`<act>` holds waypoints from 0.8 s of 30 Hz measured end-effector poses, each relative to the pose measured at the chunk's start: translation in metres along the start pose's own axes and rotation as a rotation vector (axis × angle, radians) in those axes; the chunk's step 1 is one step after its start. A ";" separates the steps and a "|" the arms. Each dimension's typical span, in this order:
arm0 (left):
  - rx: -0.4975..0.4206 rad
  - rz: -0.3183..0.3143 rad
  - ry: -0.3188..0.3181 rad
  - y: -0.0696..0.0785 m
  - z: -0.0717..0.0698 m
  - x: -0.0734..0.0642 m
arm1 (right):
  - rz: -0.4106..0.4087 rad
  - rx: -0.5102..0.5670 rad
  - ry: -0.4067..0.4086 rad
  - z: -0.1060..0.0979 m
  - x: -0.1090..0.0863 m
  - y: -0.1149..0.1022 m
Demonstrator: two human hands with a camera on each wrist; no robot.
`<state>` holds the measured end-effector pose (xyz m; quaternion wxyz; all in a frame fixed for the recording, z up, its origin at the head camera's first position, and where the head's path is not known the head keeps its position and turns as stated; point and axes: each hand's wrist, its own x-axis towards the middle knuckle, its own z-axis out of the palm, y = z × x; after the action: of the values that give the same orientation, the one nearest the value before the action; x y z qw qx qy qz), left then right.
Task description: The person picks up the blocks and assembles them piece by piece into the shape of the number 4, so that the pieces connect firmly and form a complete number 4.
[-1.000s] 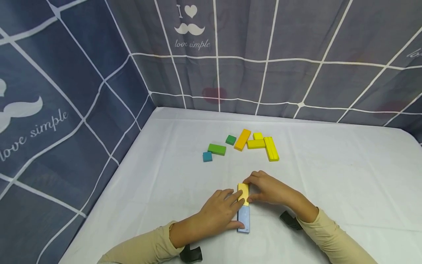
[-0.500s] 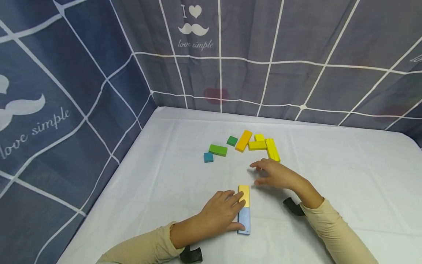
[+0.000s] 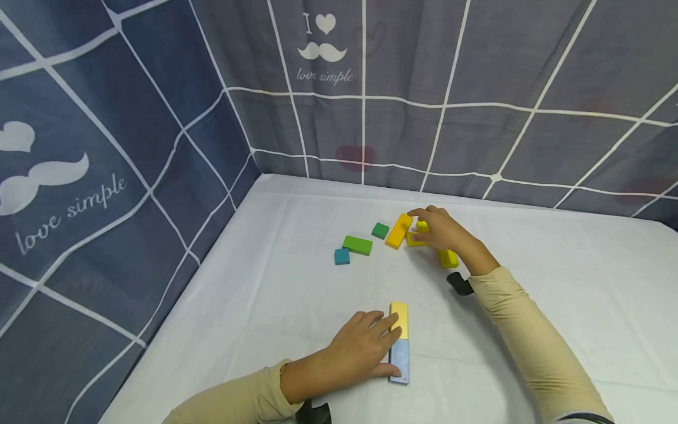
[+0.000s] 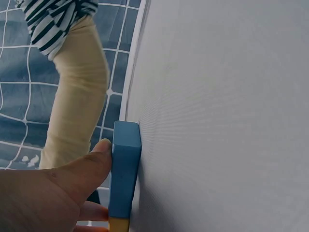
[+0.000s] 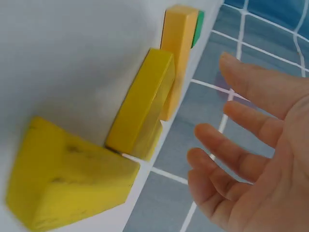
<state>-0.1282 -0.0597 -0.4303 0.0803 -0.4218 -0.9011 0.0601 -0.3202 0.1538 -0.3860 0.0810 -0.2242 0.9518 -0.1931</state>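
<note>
Right hand (image 3: 441, 229), fingers spread and holding nothing, hangs at the far side over a long yellow block (image 3: 448, 259), a middle yellow block (image 5: 140, 101) and a small yellow block (image 3: 422, 226). Packed this closely, they could be knocked askew by one stray fingertip; the orange block (image 3: 399, 231) just left also crowds any grip. Near, the left hand (image 3: 357, 347) rests loosely on the pale yellow block (image 3: 403, 321) and blue block (image 3: 401, 356), end to end; uneven pressure might break their line. Farther left lie a light green block (image 3: 358, 245) and teal cube (image 3: 342, 257).
</note>
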 end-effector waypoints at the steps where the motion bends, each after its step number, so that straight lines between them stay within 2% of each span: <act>1: 0.001 -0.001 0.000 0.000 0.000 0.000 | -0.005 -0.013 -0.005 0.000 0.006 0.000; 8: -0.046 -0.010 -0.075 -0.001 -0.002 0.002 | -0.127 -0.058 -0.030 0.010 0.040 -0.008; 12: -0.051 -0.008 -0.095 0.000 -0.002 0.003 | -0.132 -0.088 -0.050 0.020 0.049 -0.012; 19: -0.016 -0.006 -0.073 0.000 -0.001 0.002 | -0.120 -0.112 -0.123 0.023 0.054 -0.023; 24: 0.007 -0.004 -0.035 -0.003 0.000 0.000 | -0.118 -0.075 -0.168 0.024 0.059 -0.028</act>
<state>-0.1309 -0.0614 -0.4295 0.0659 -0.4184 -0.9031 0.0706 -0.3557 0.0956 -0.4007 0.1404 -0.2979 0.9334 -0.1424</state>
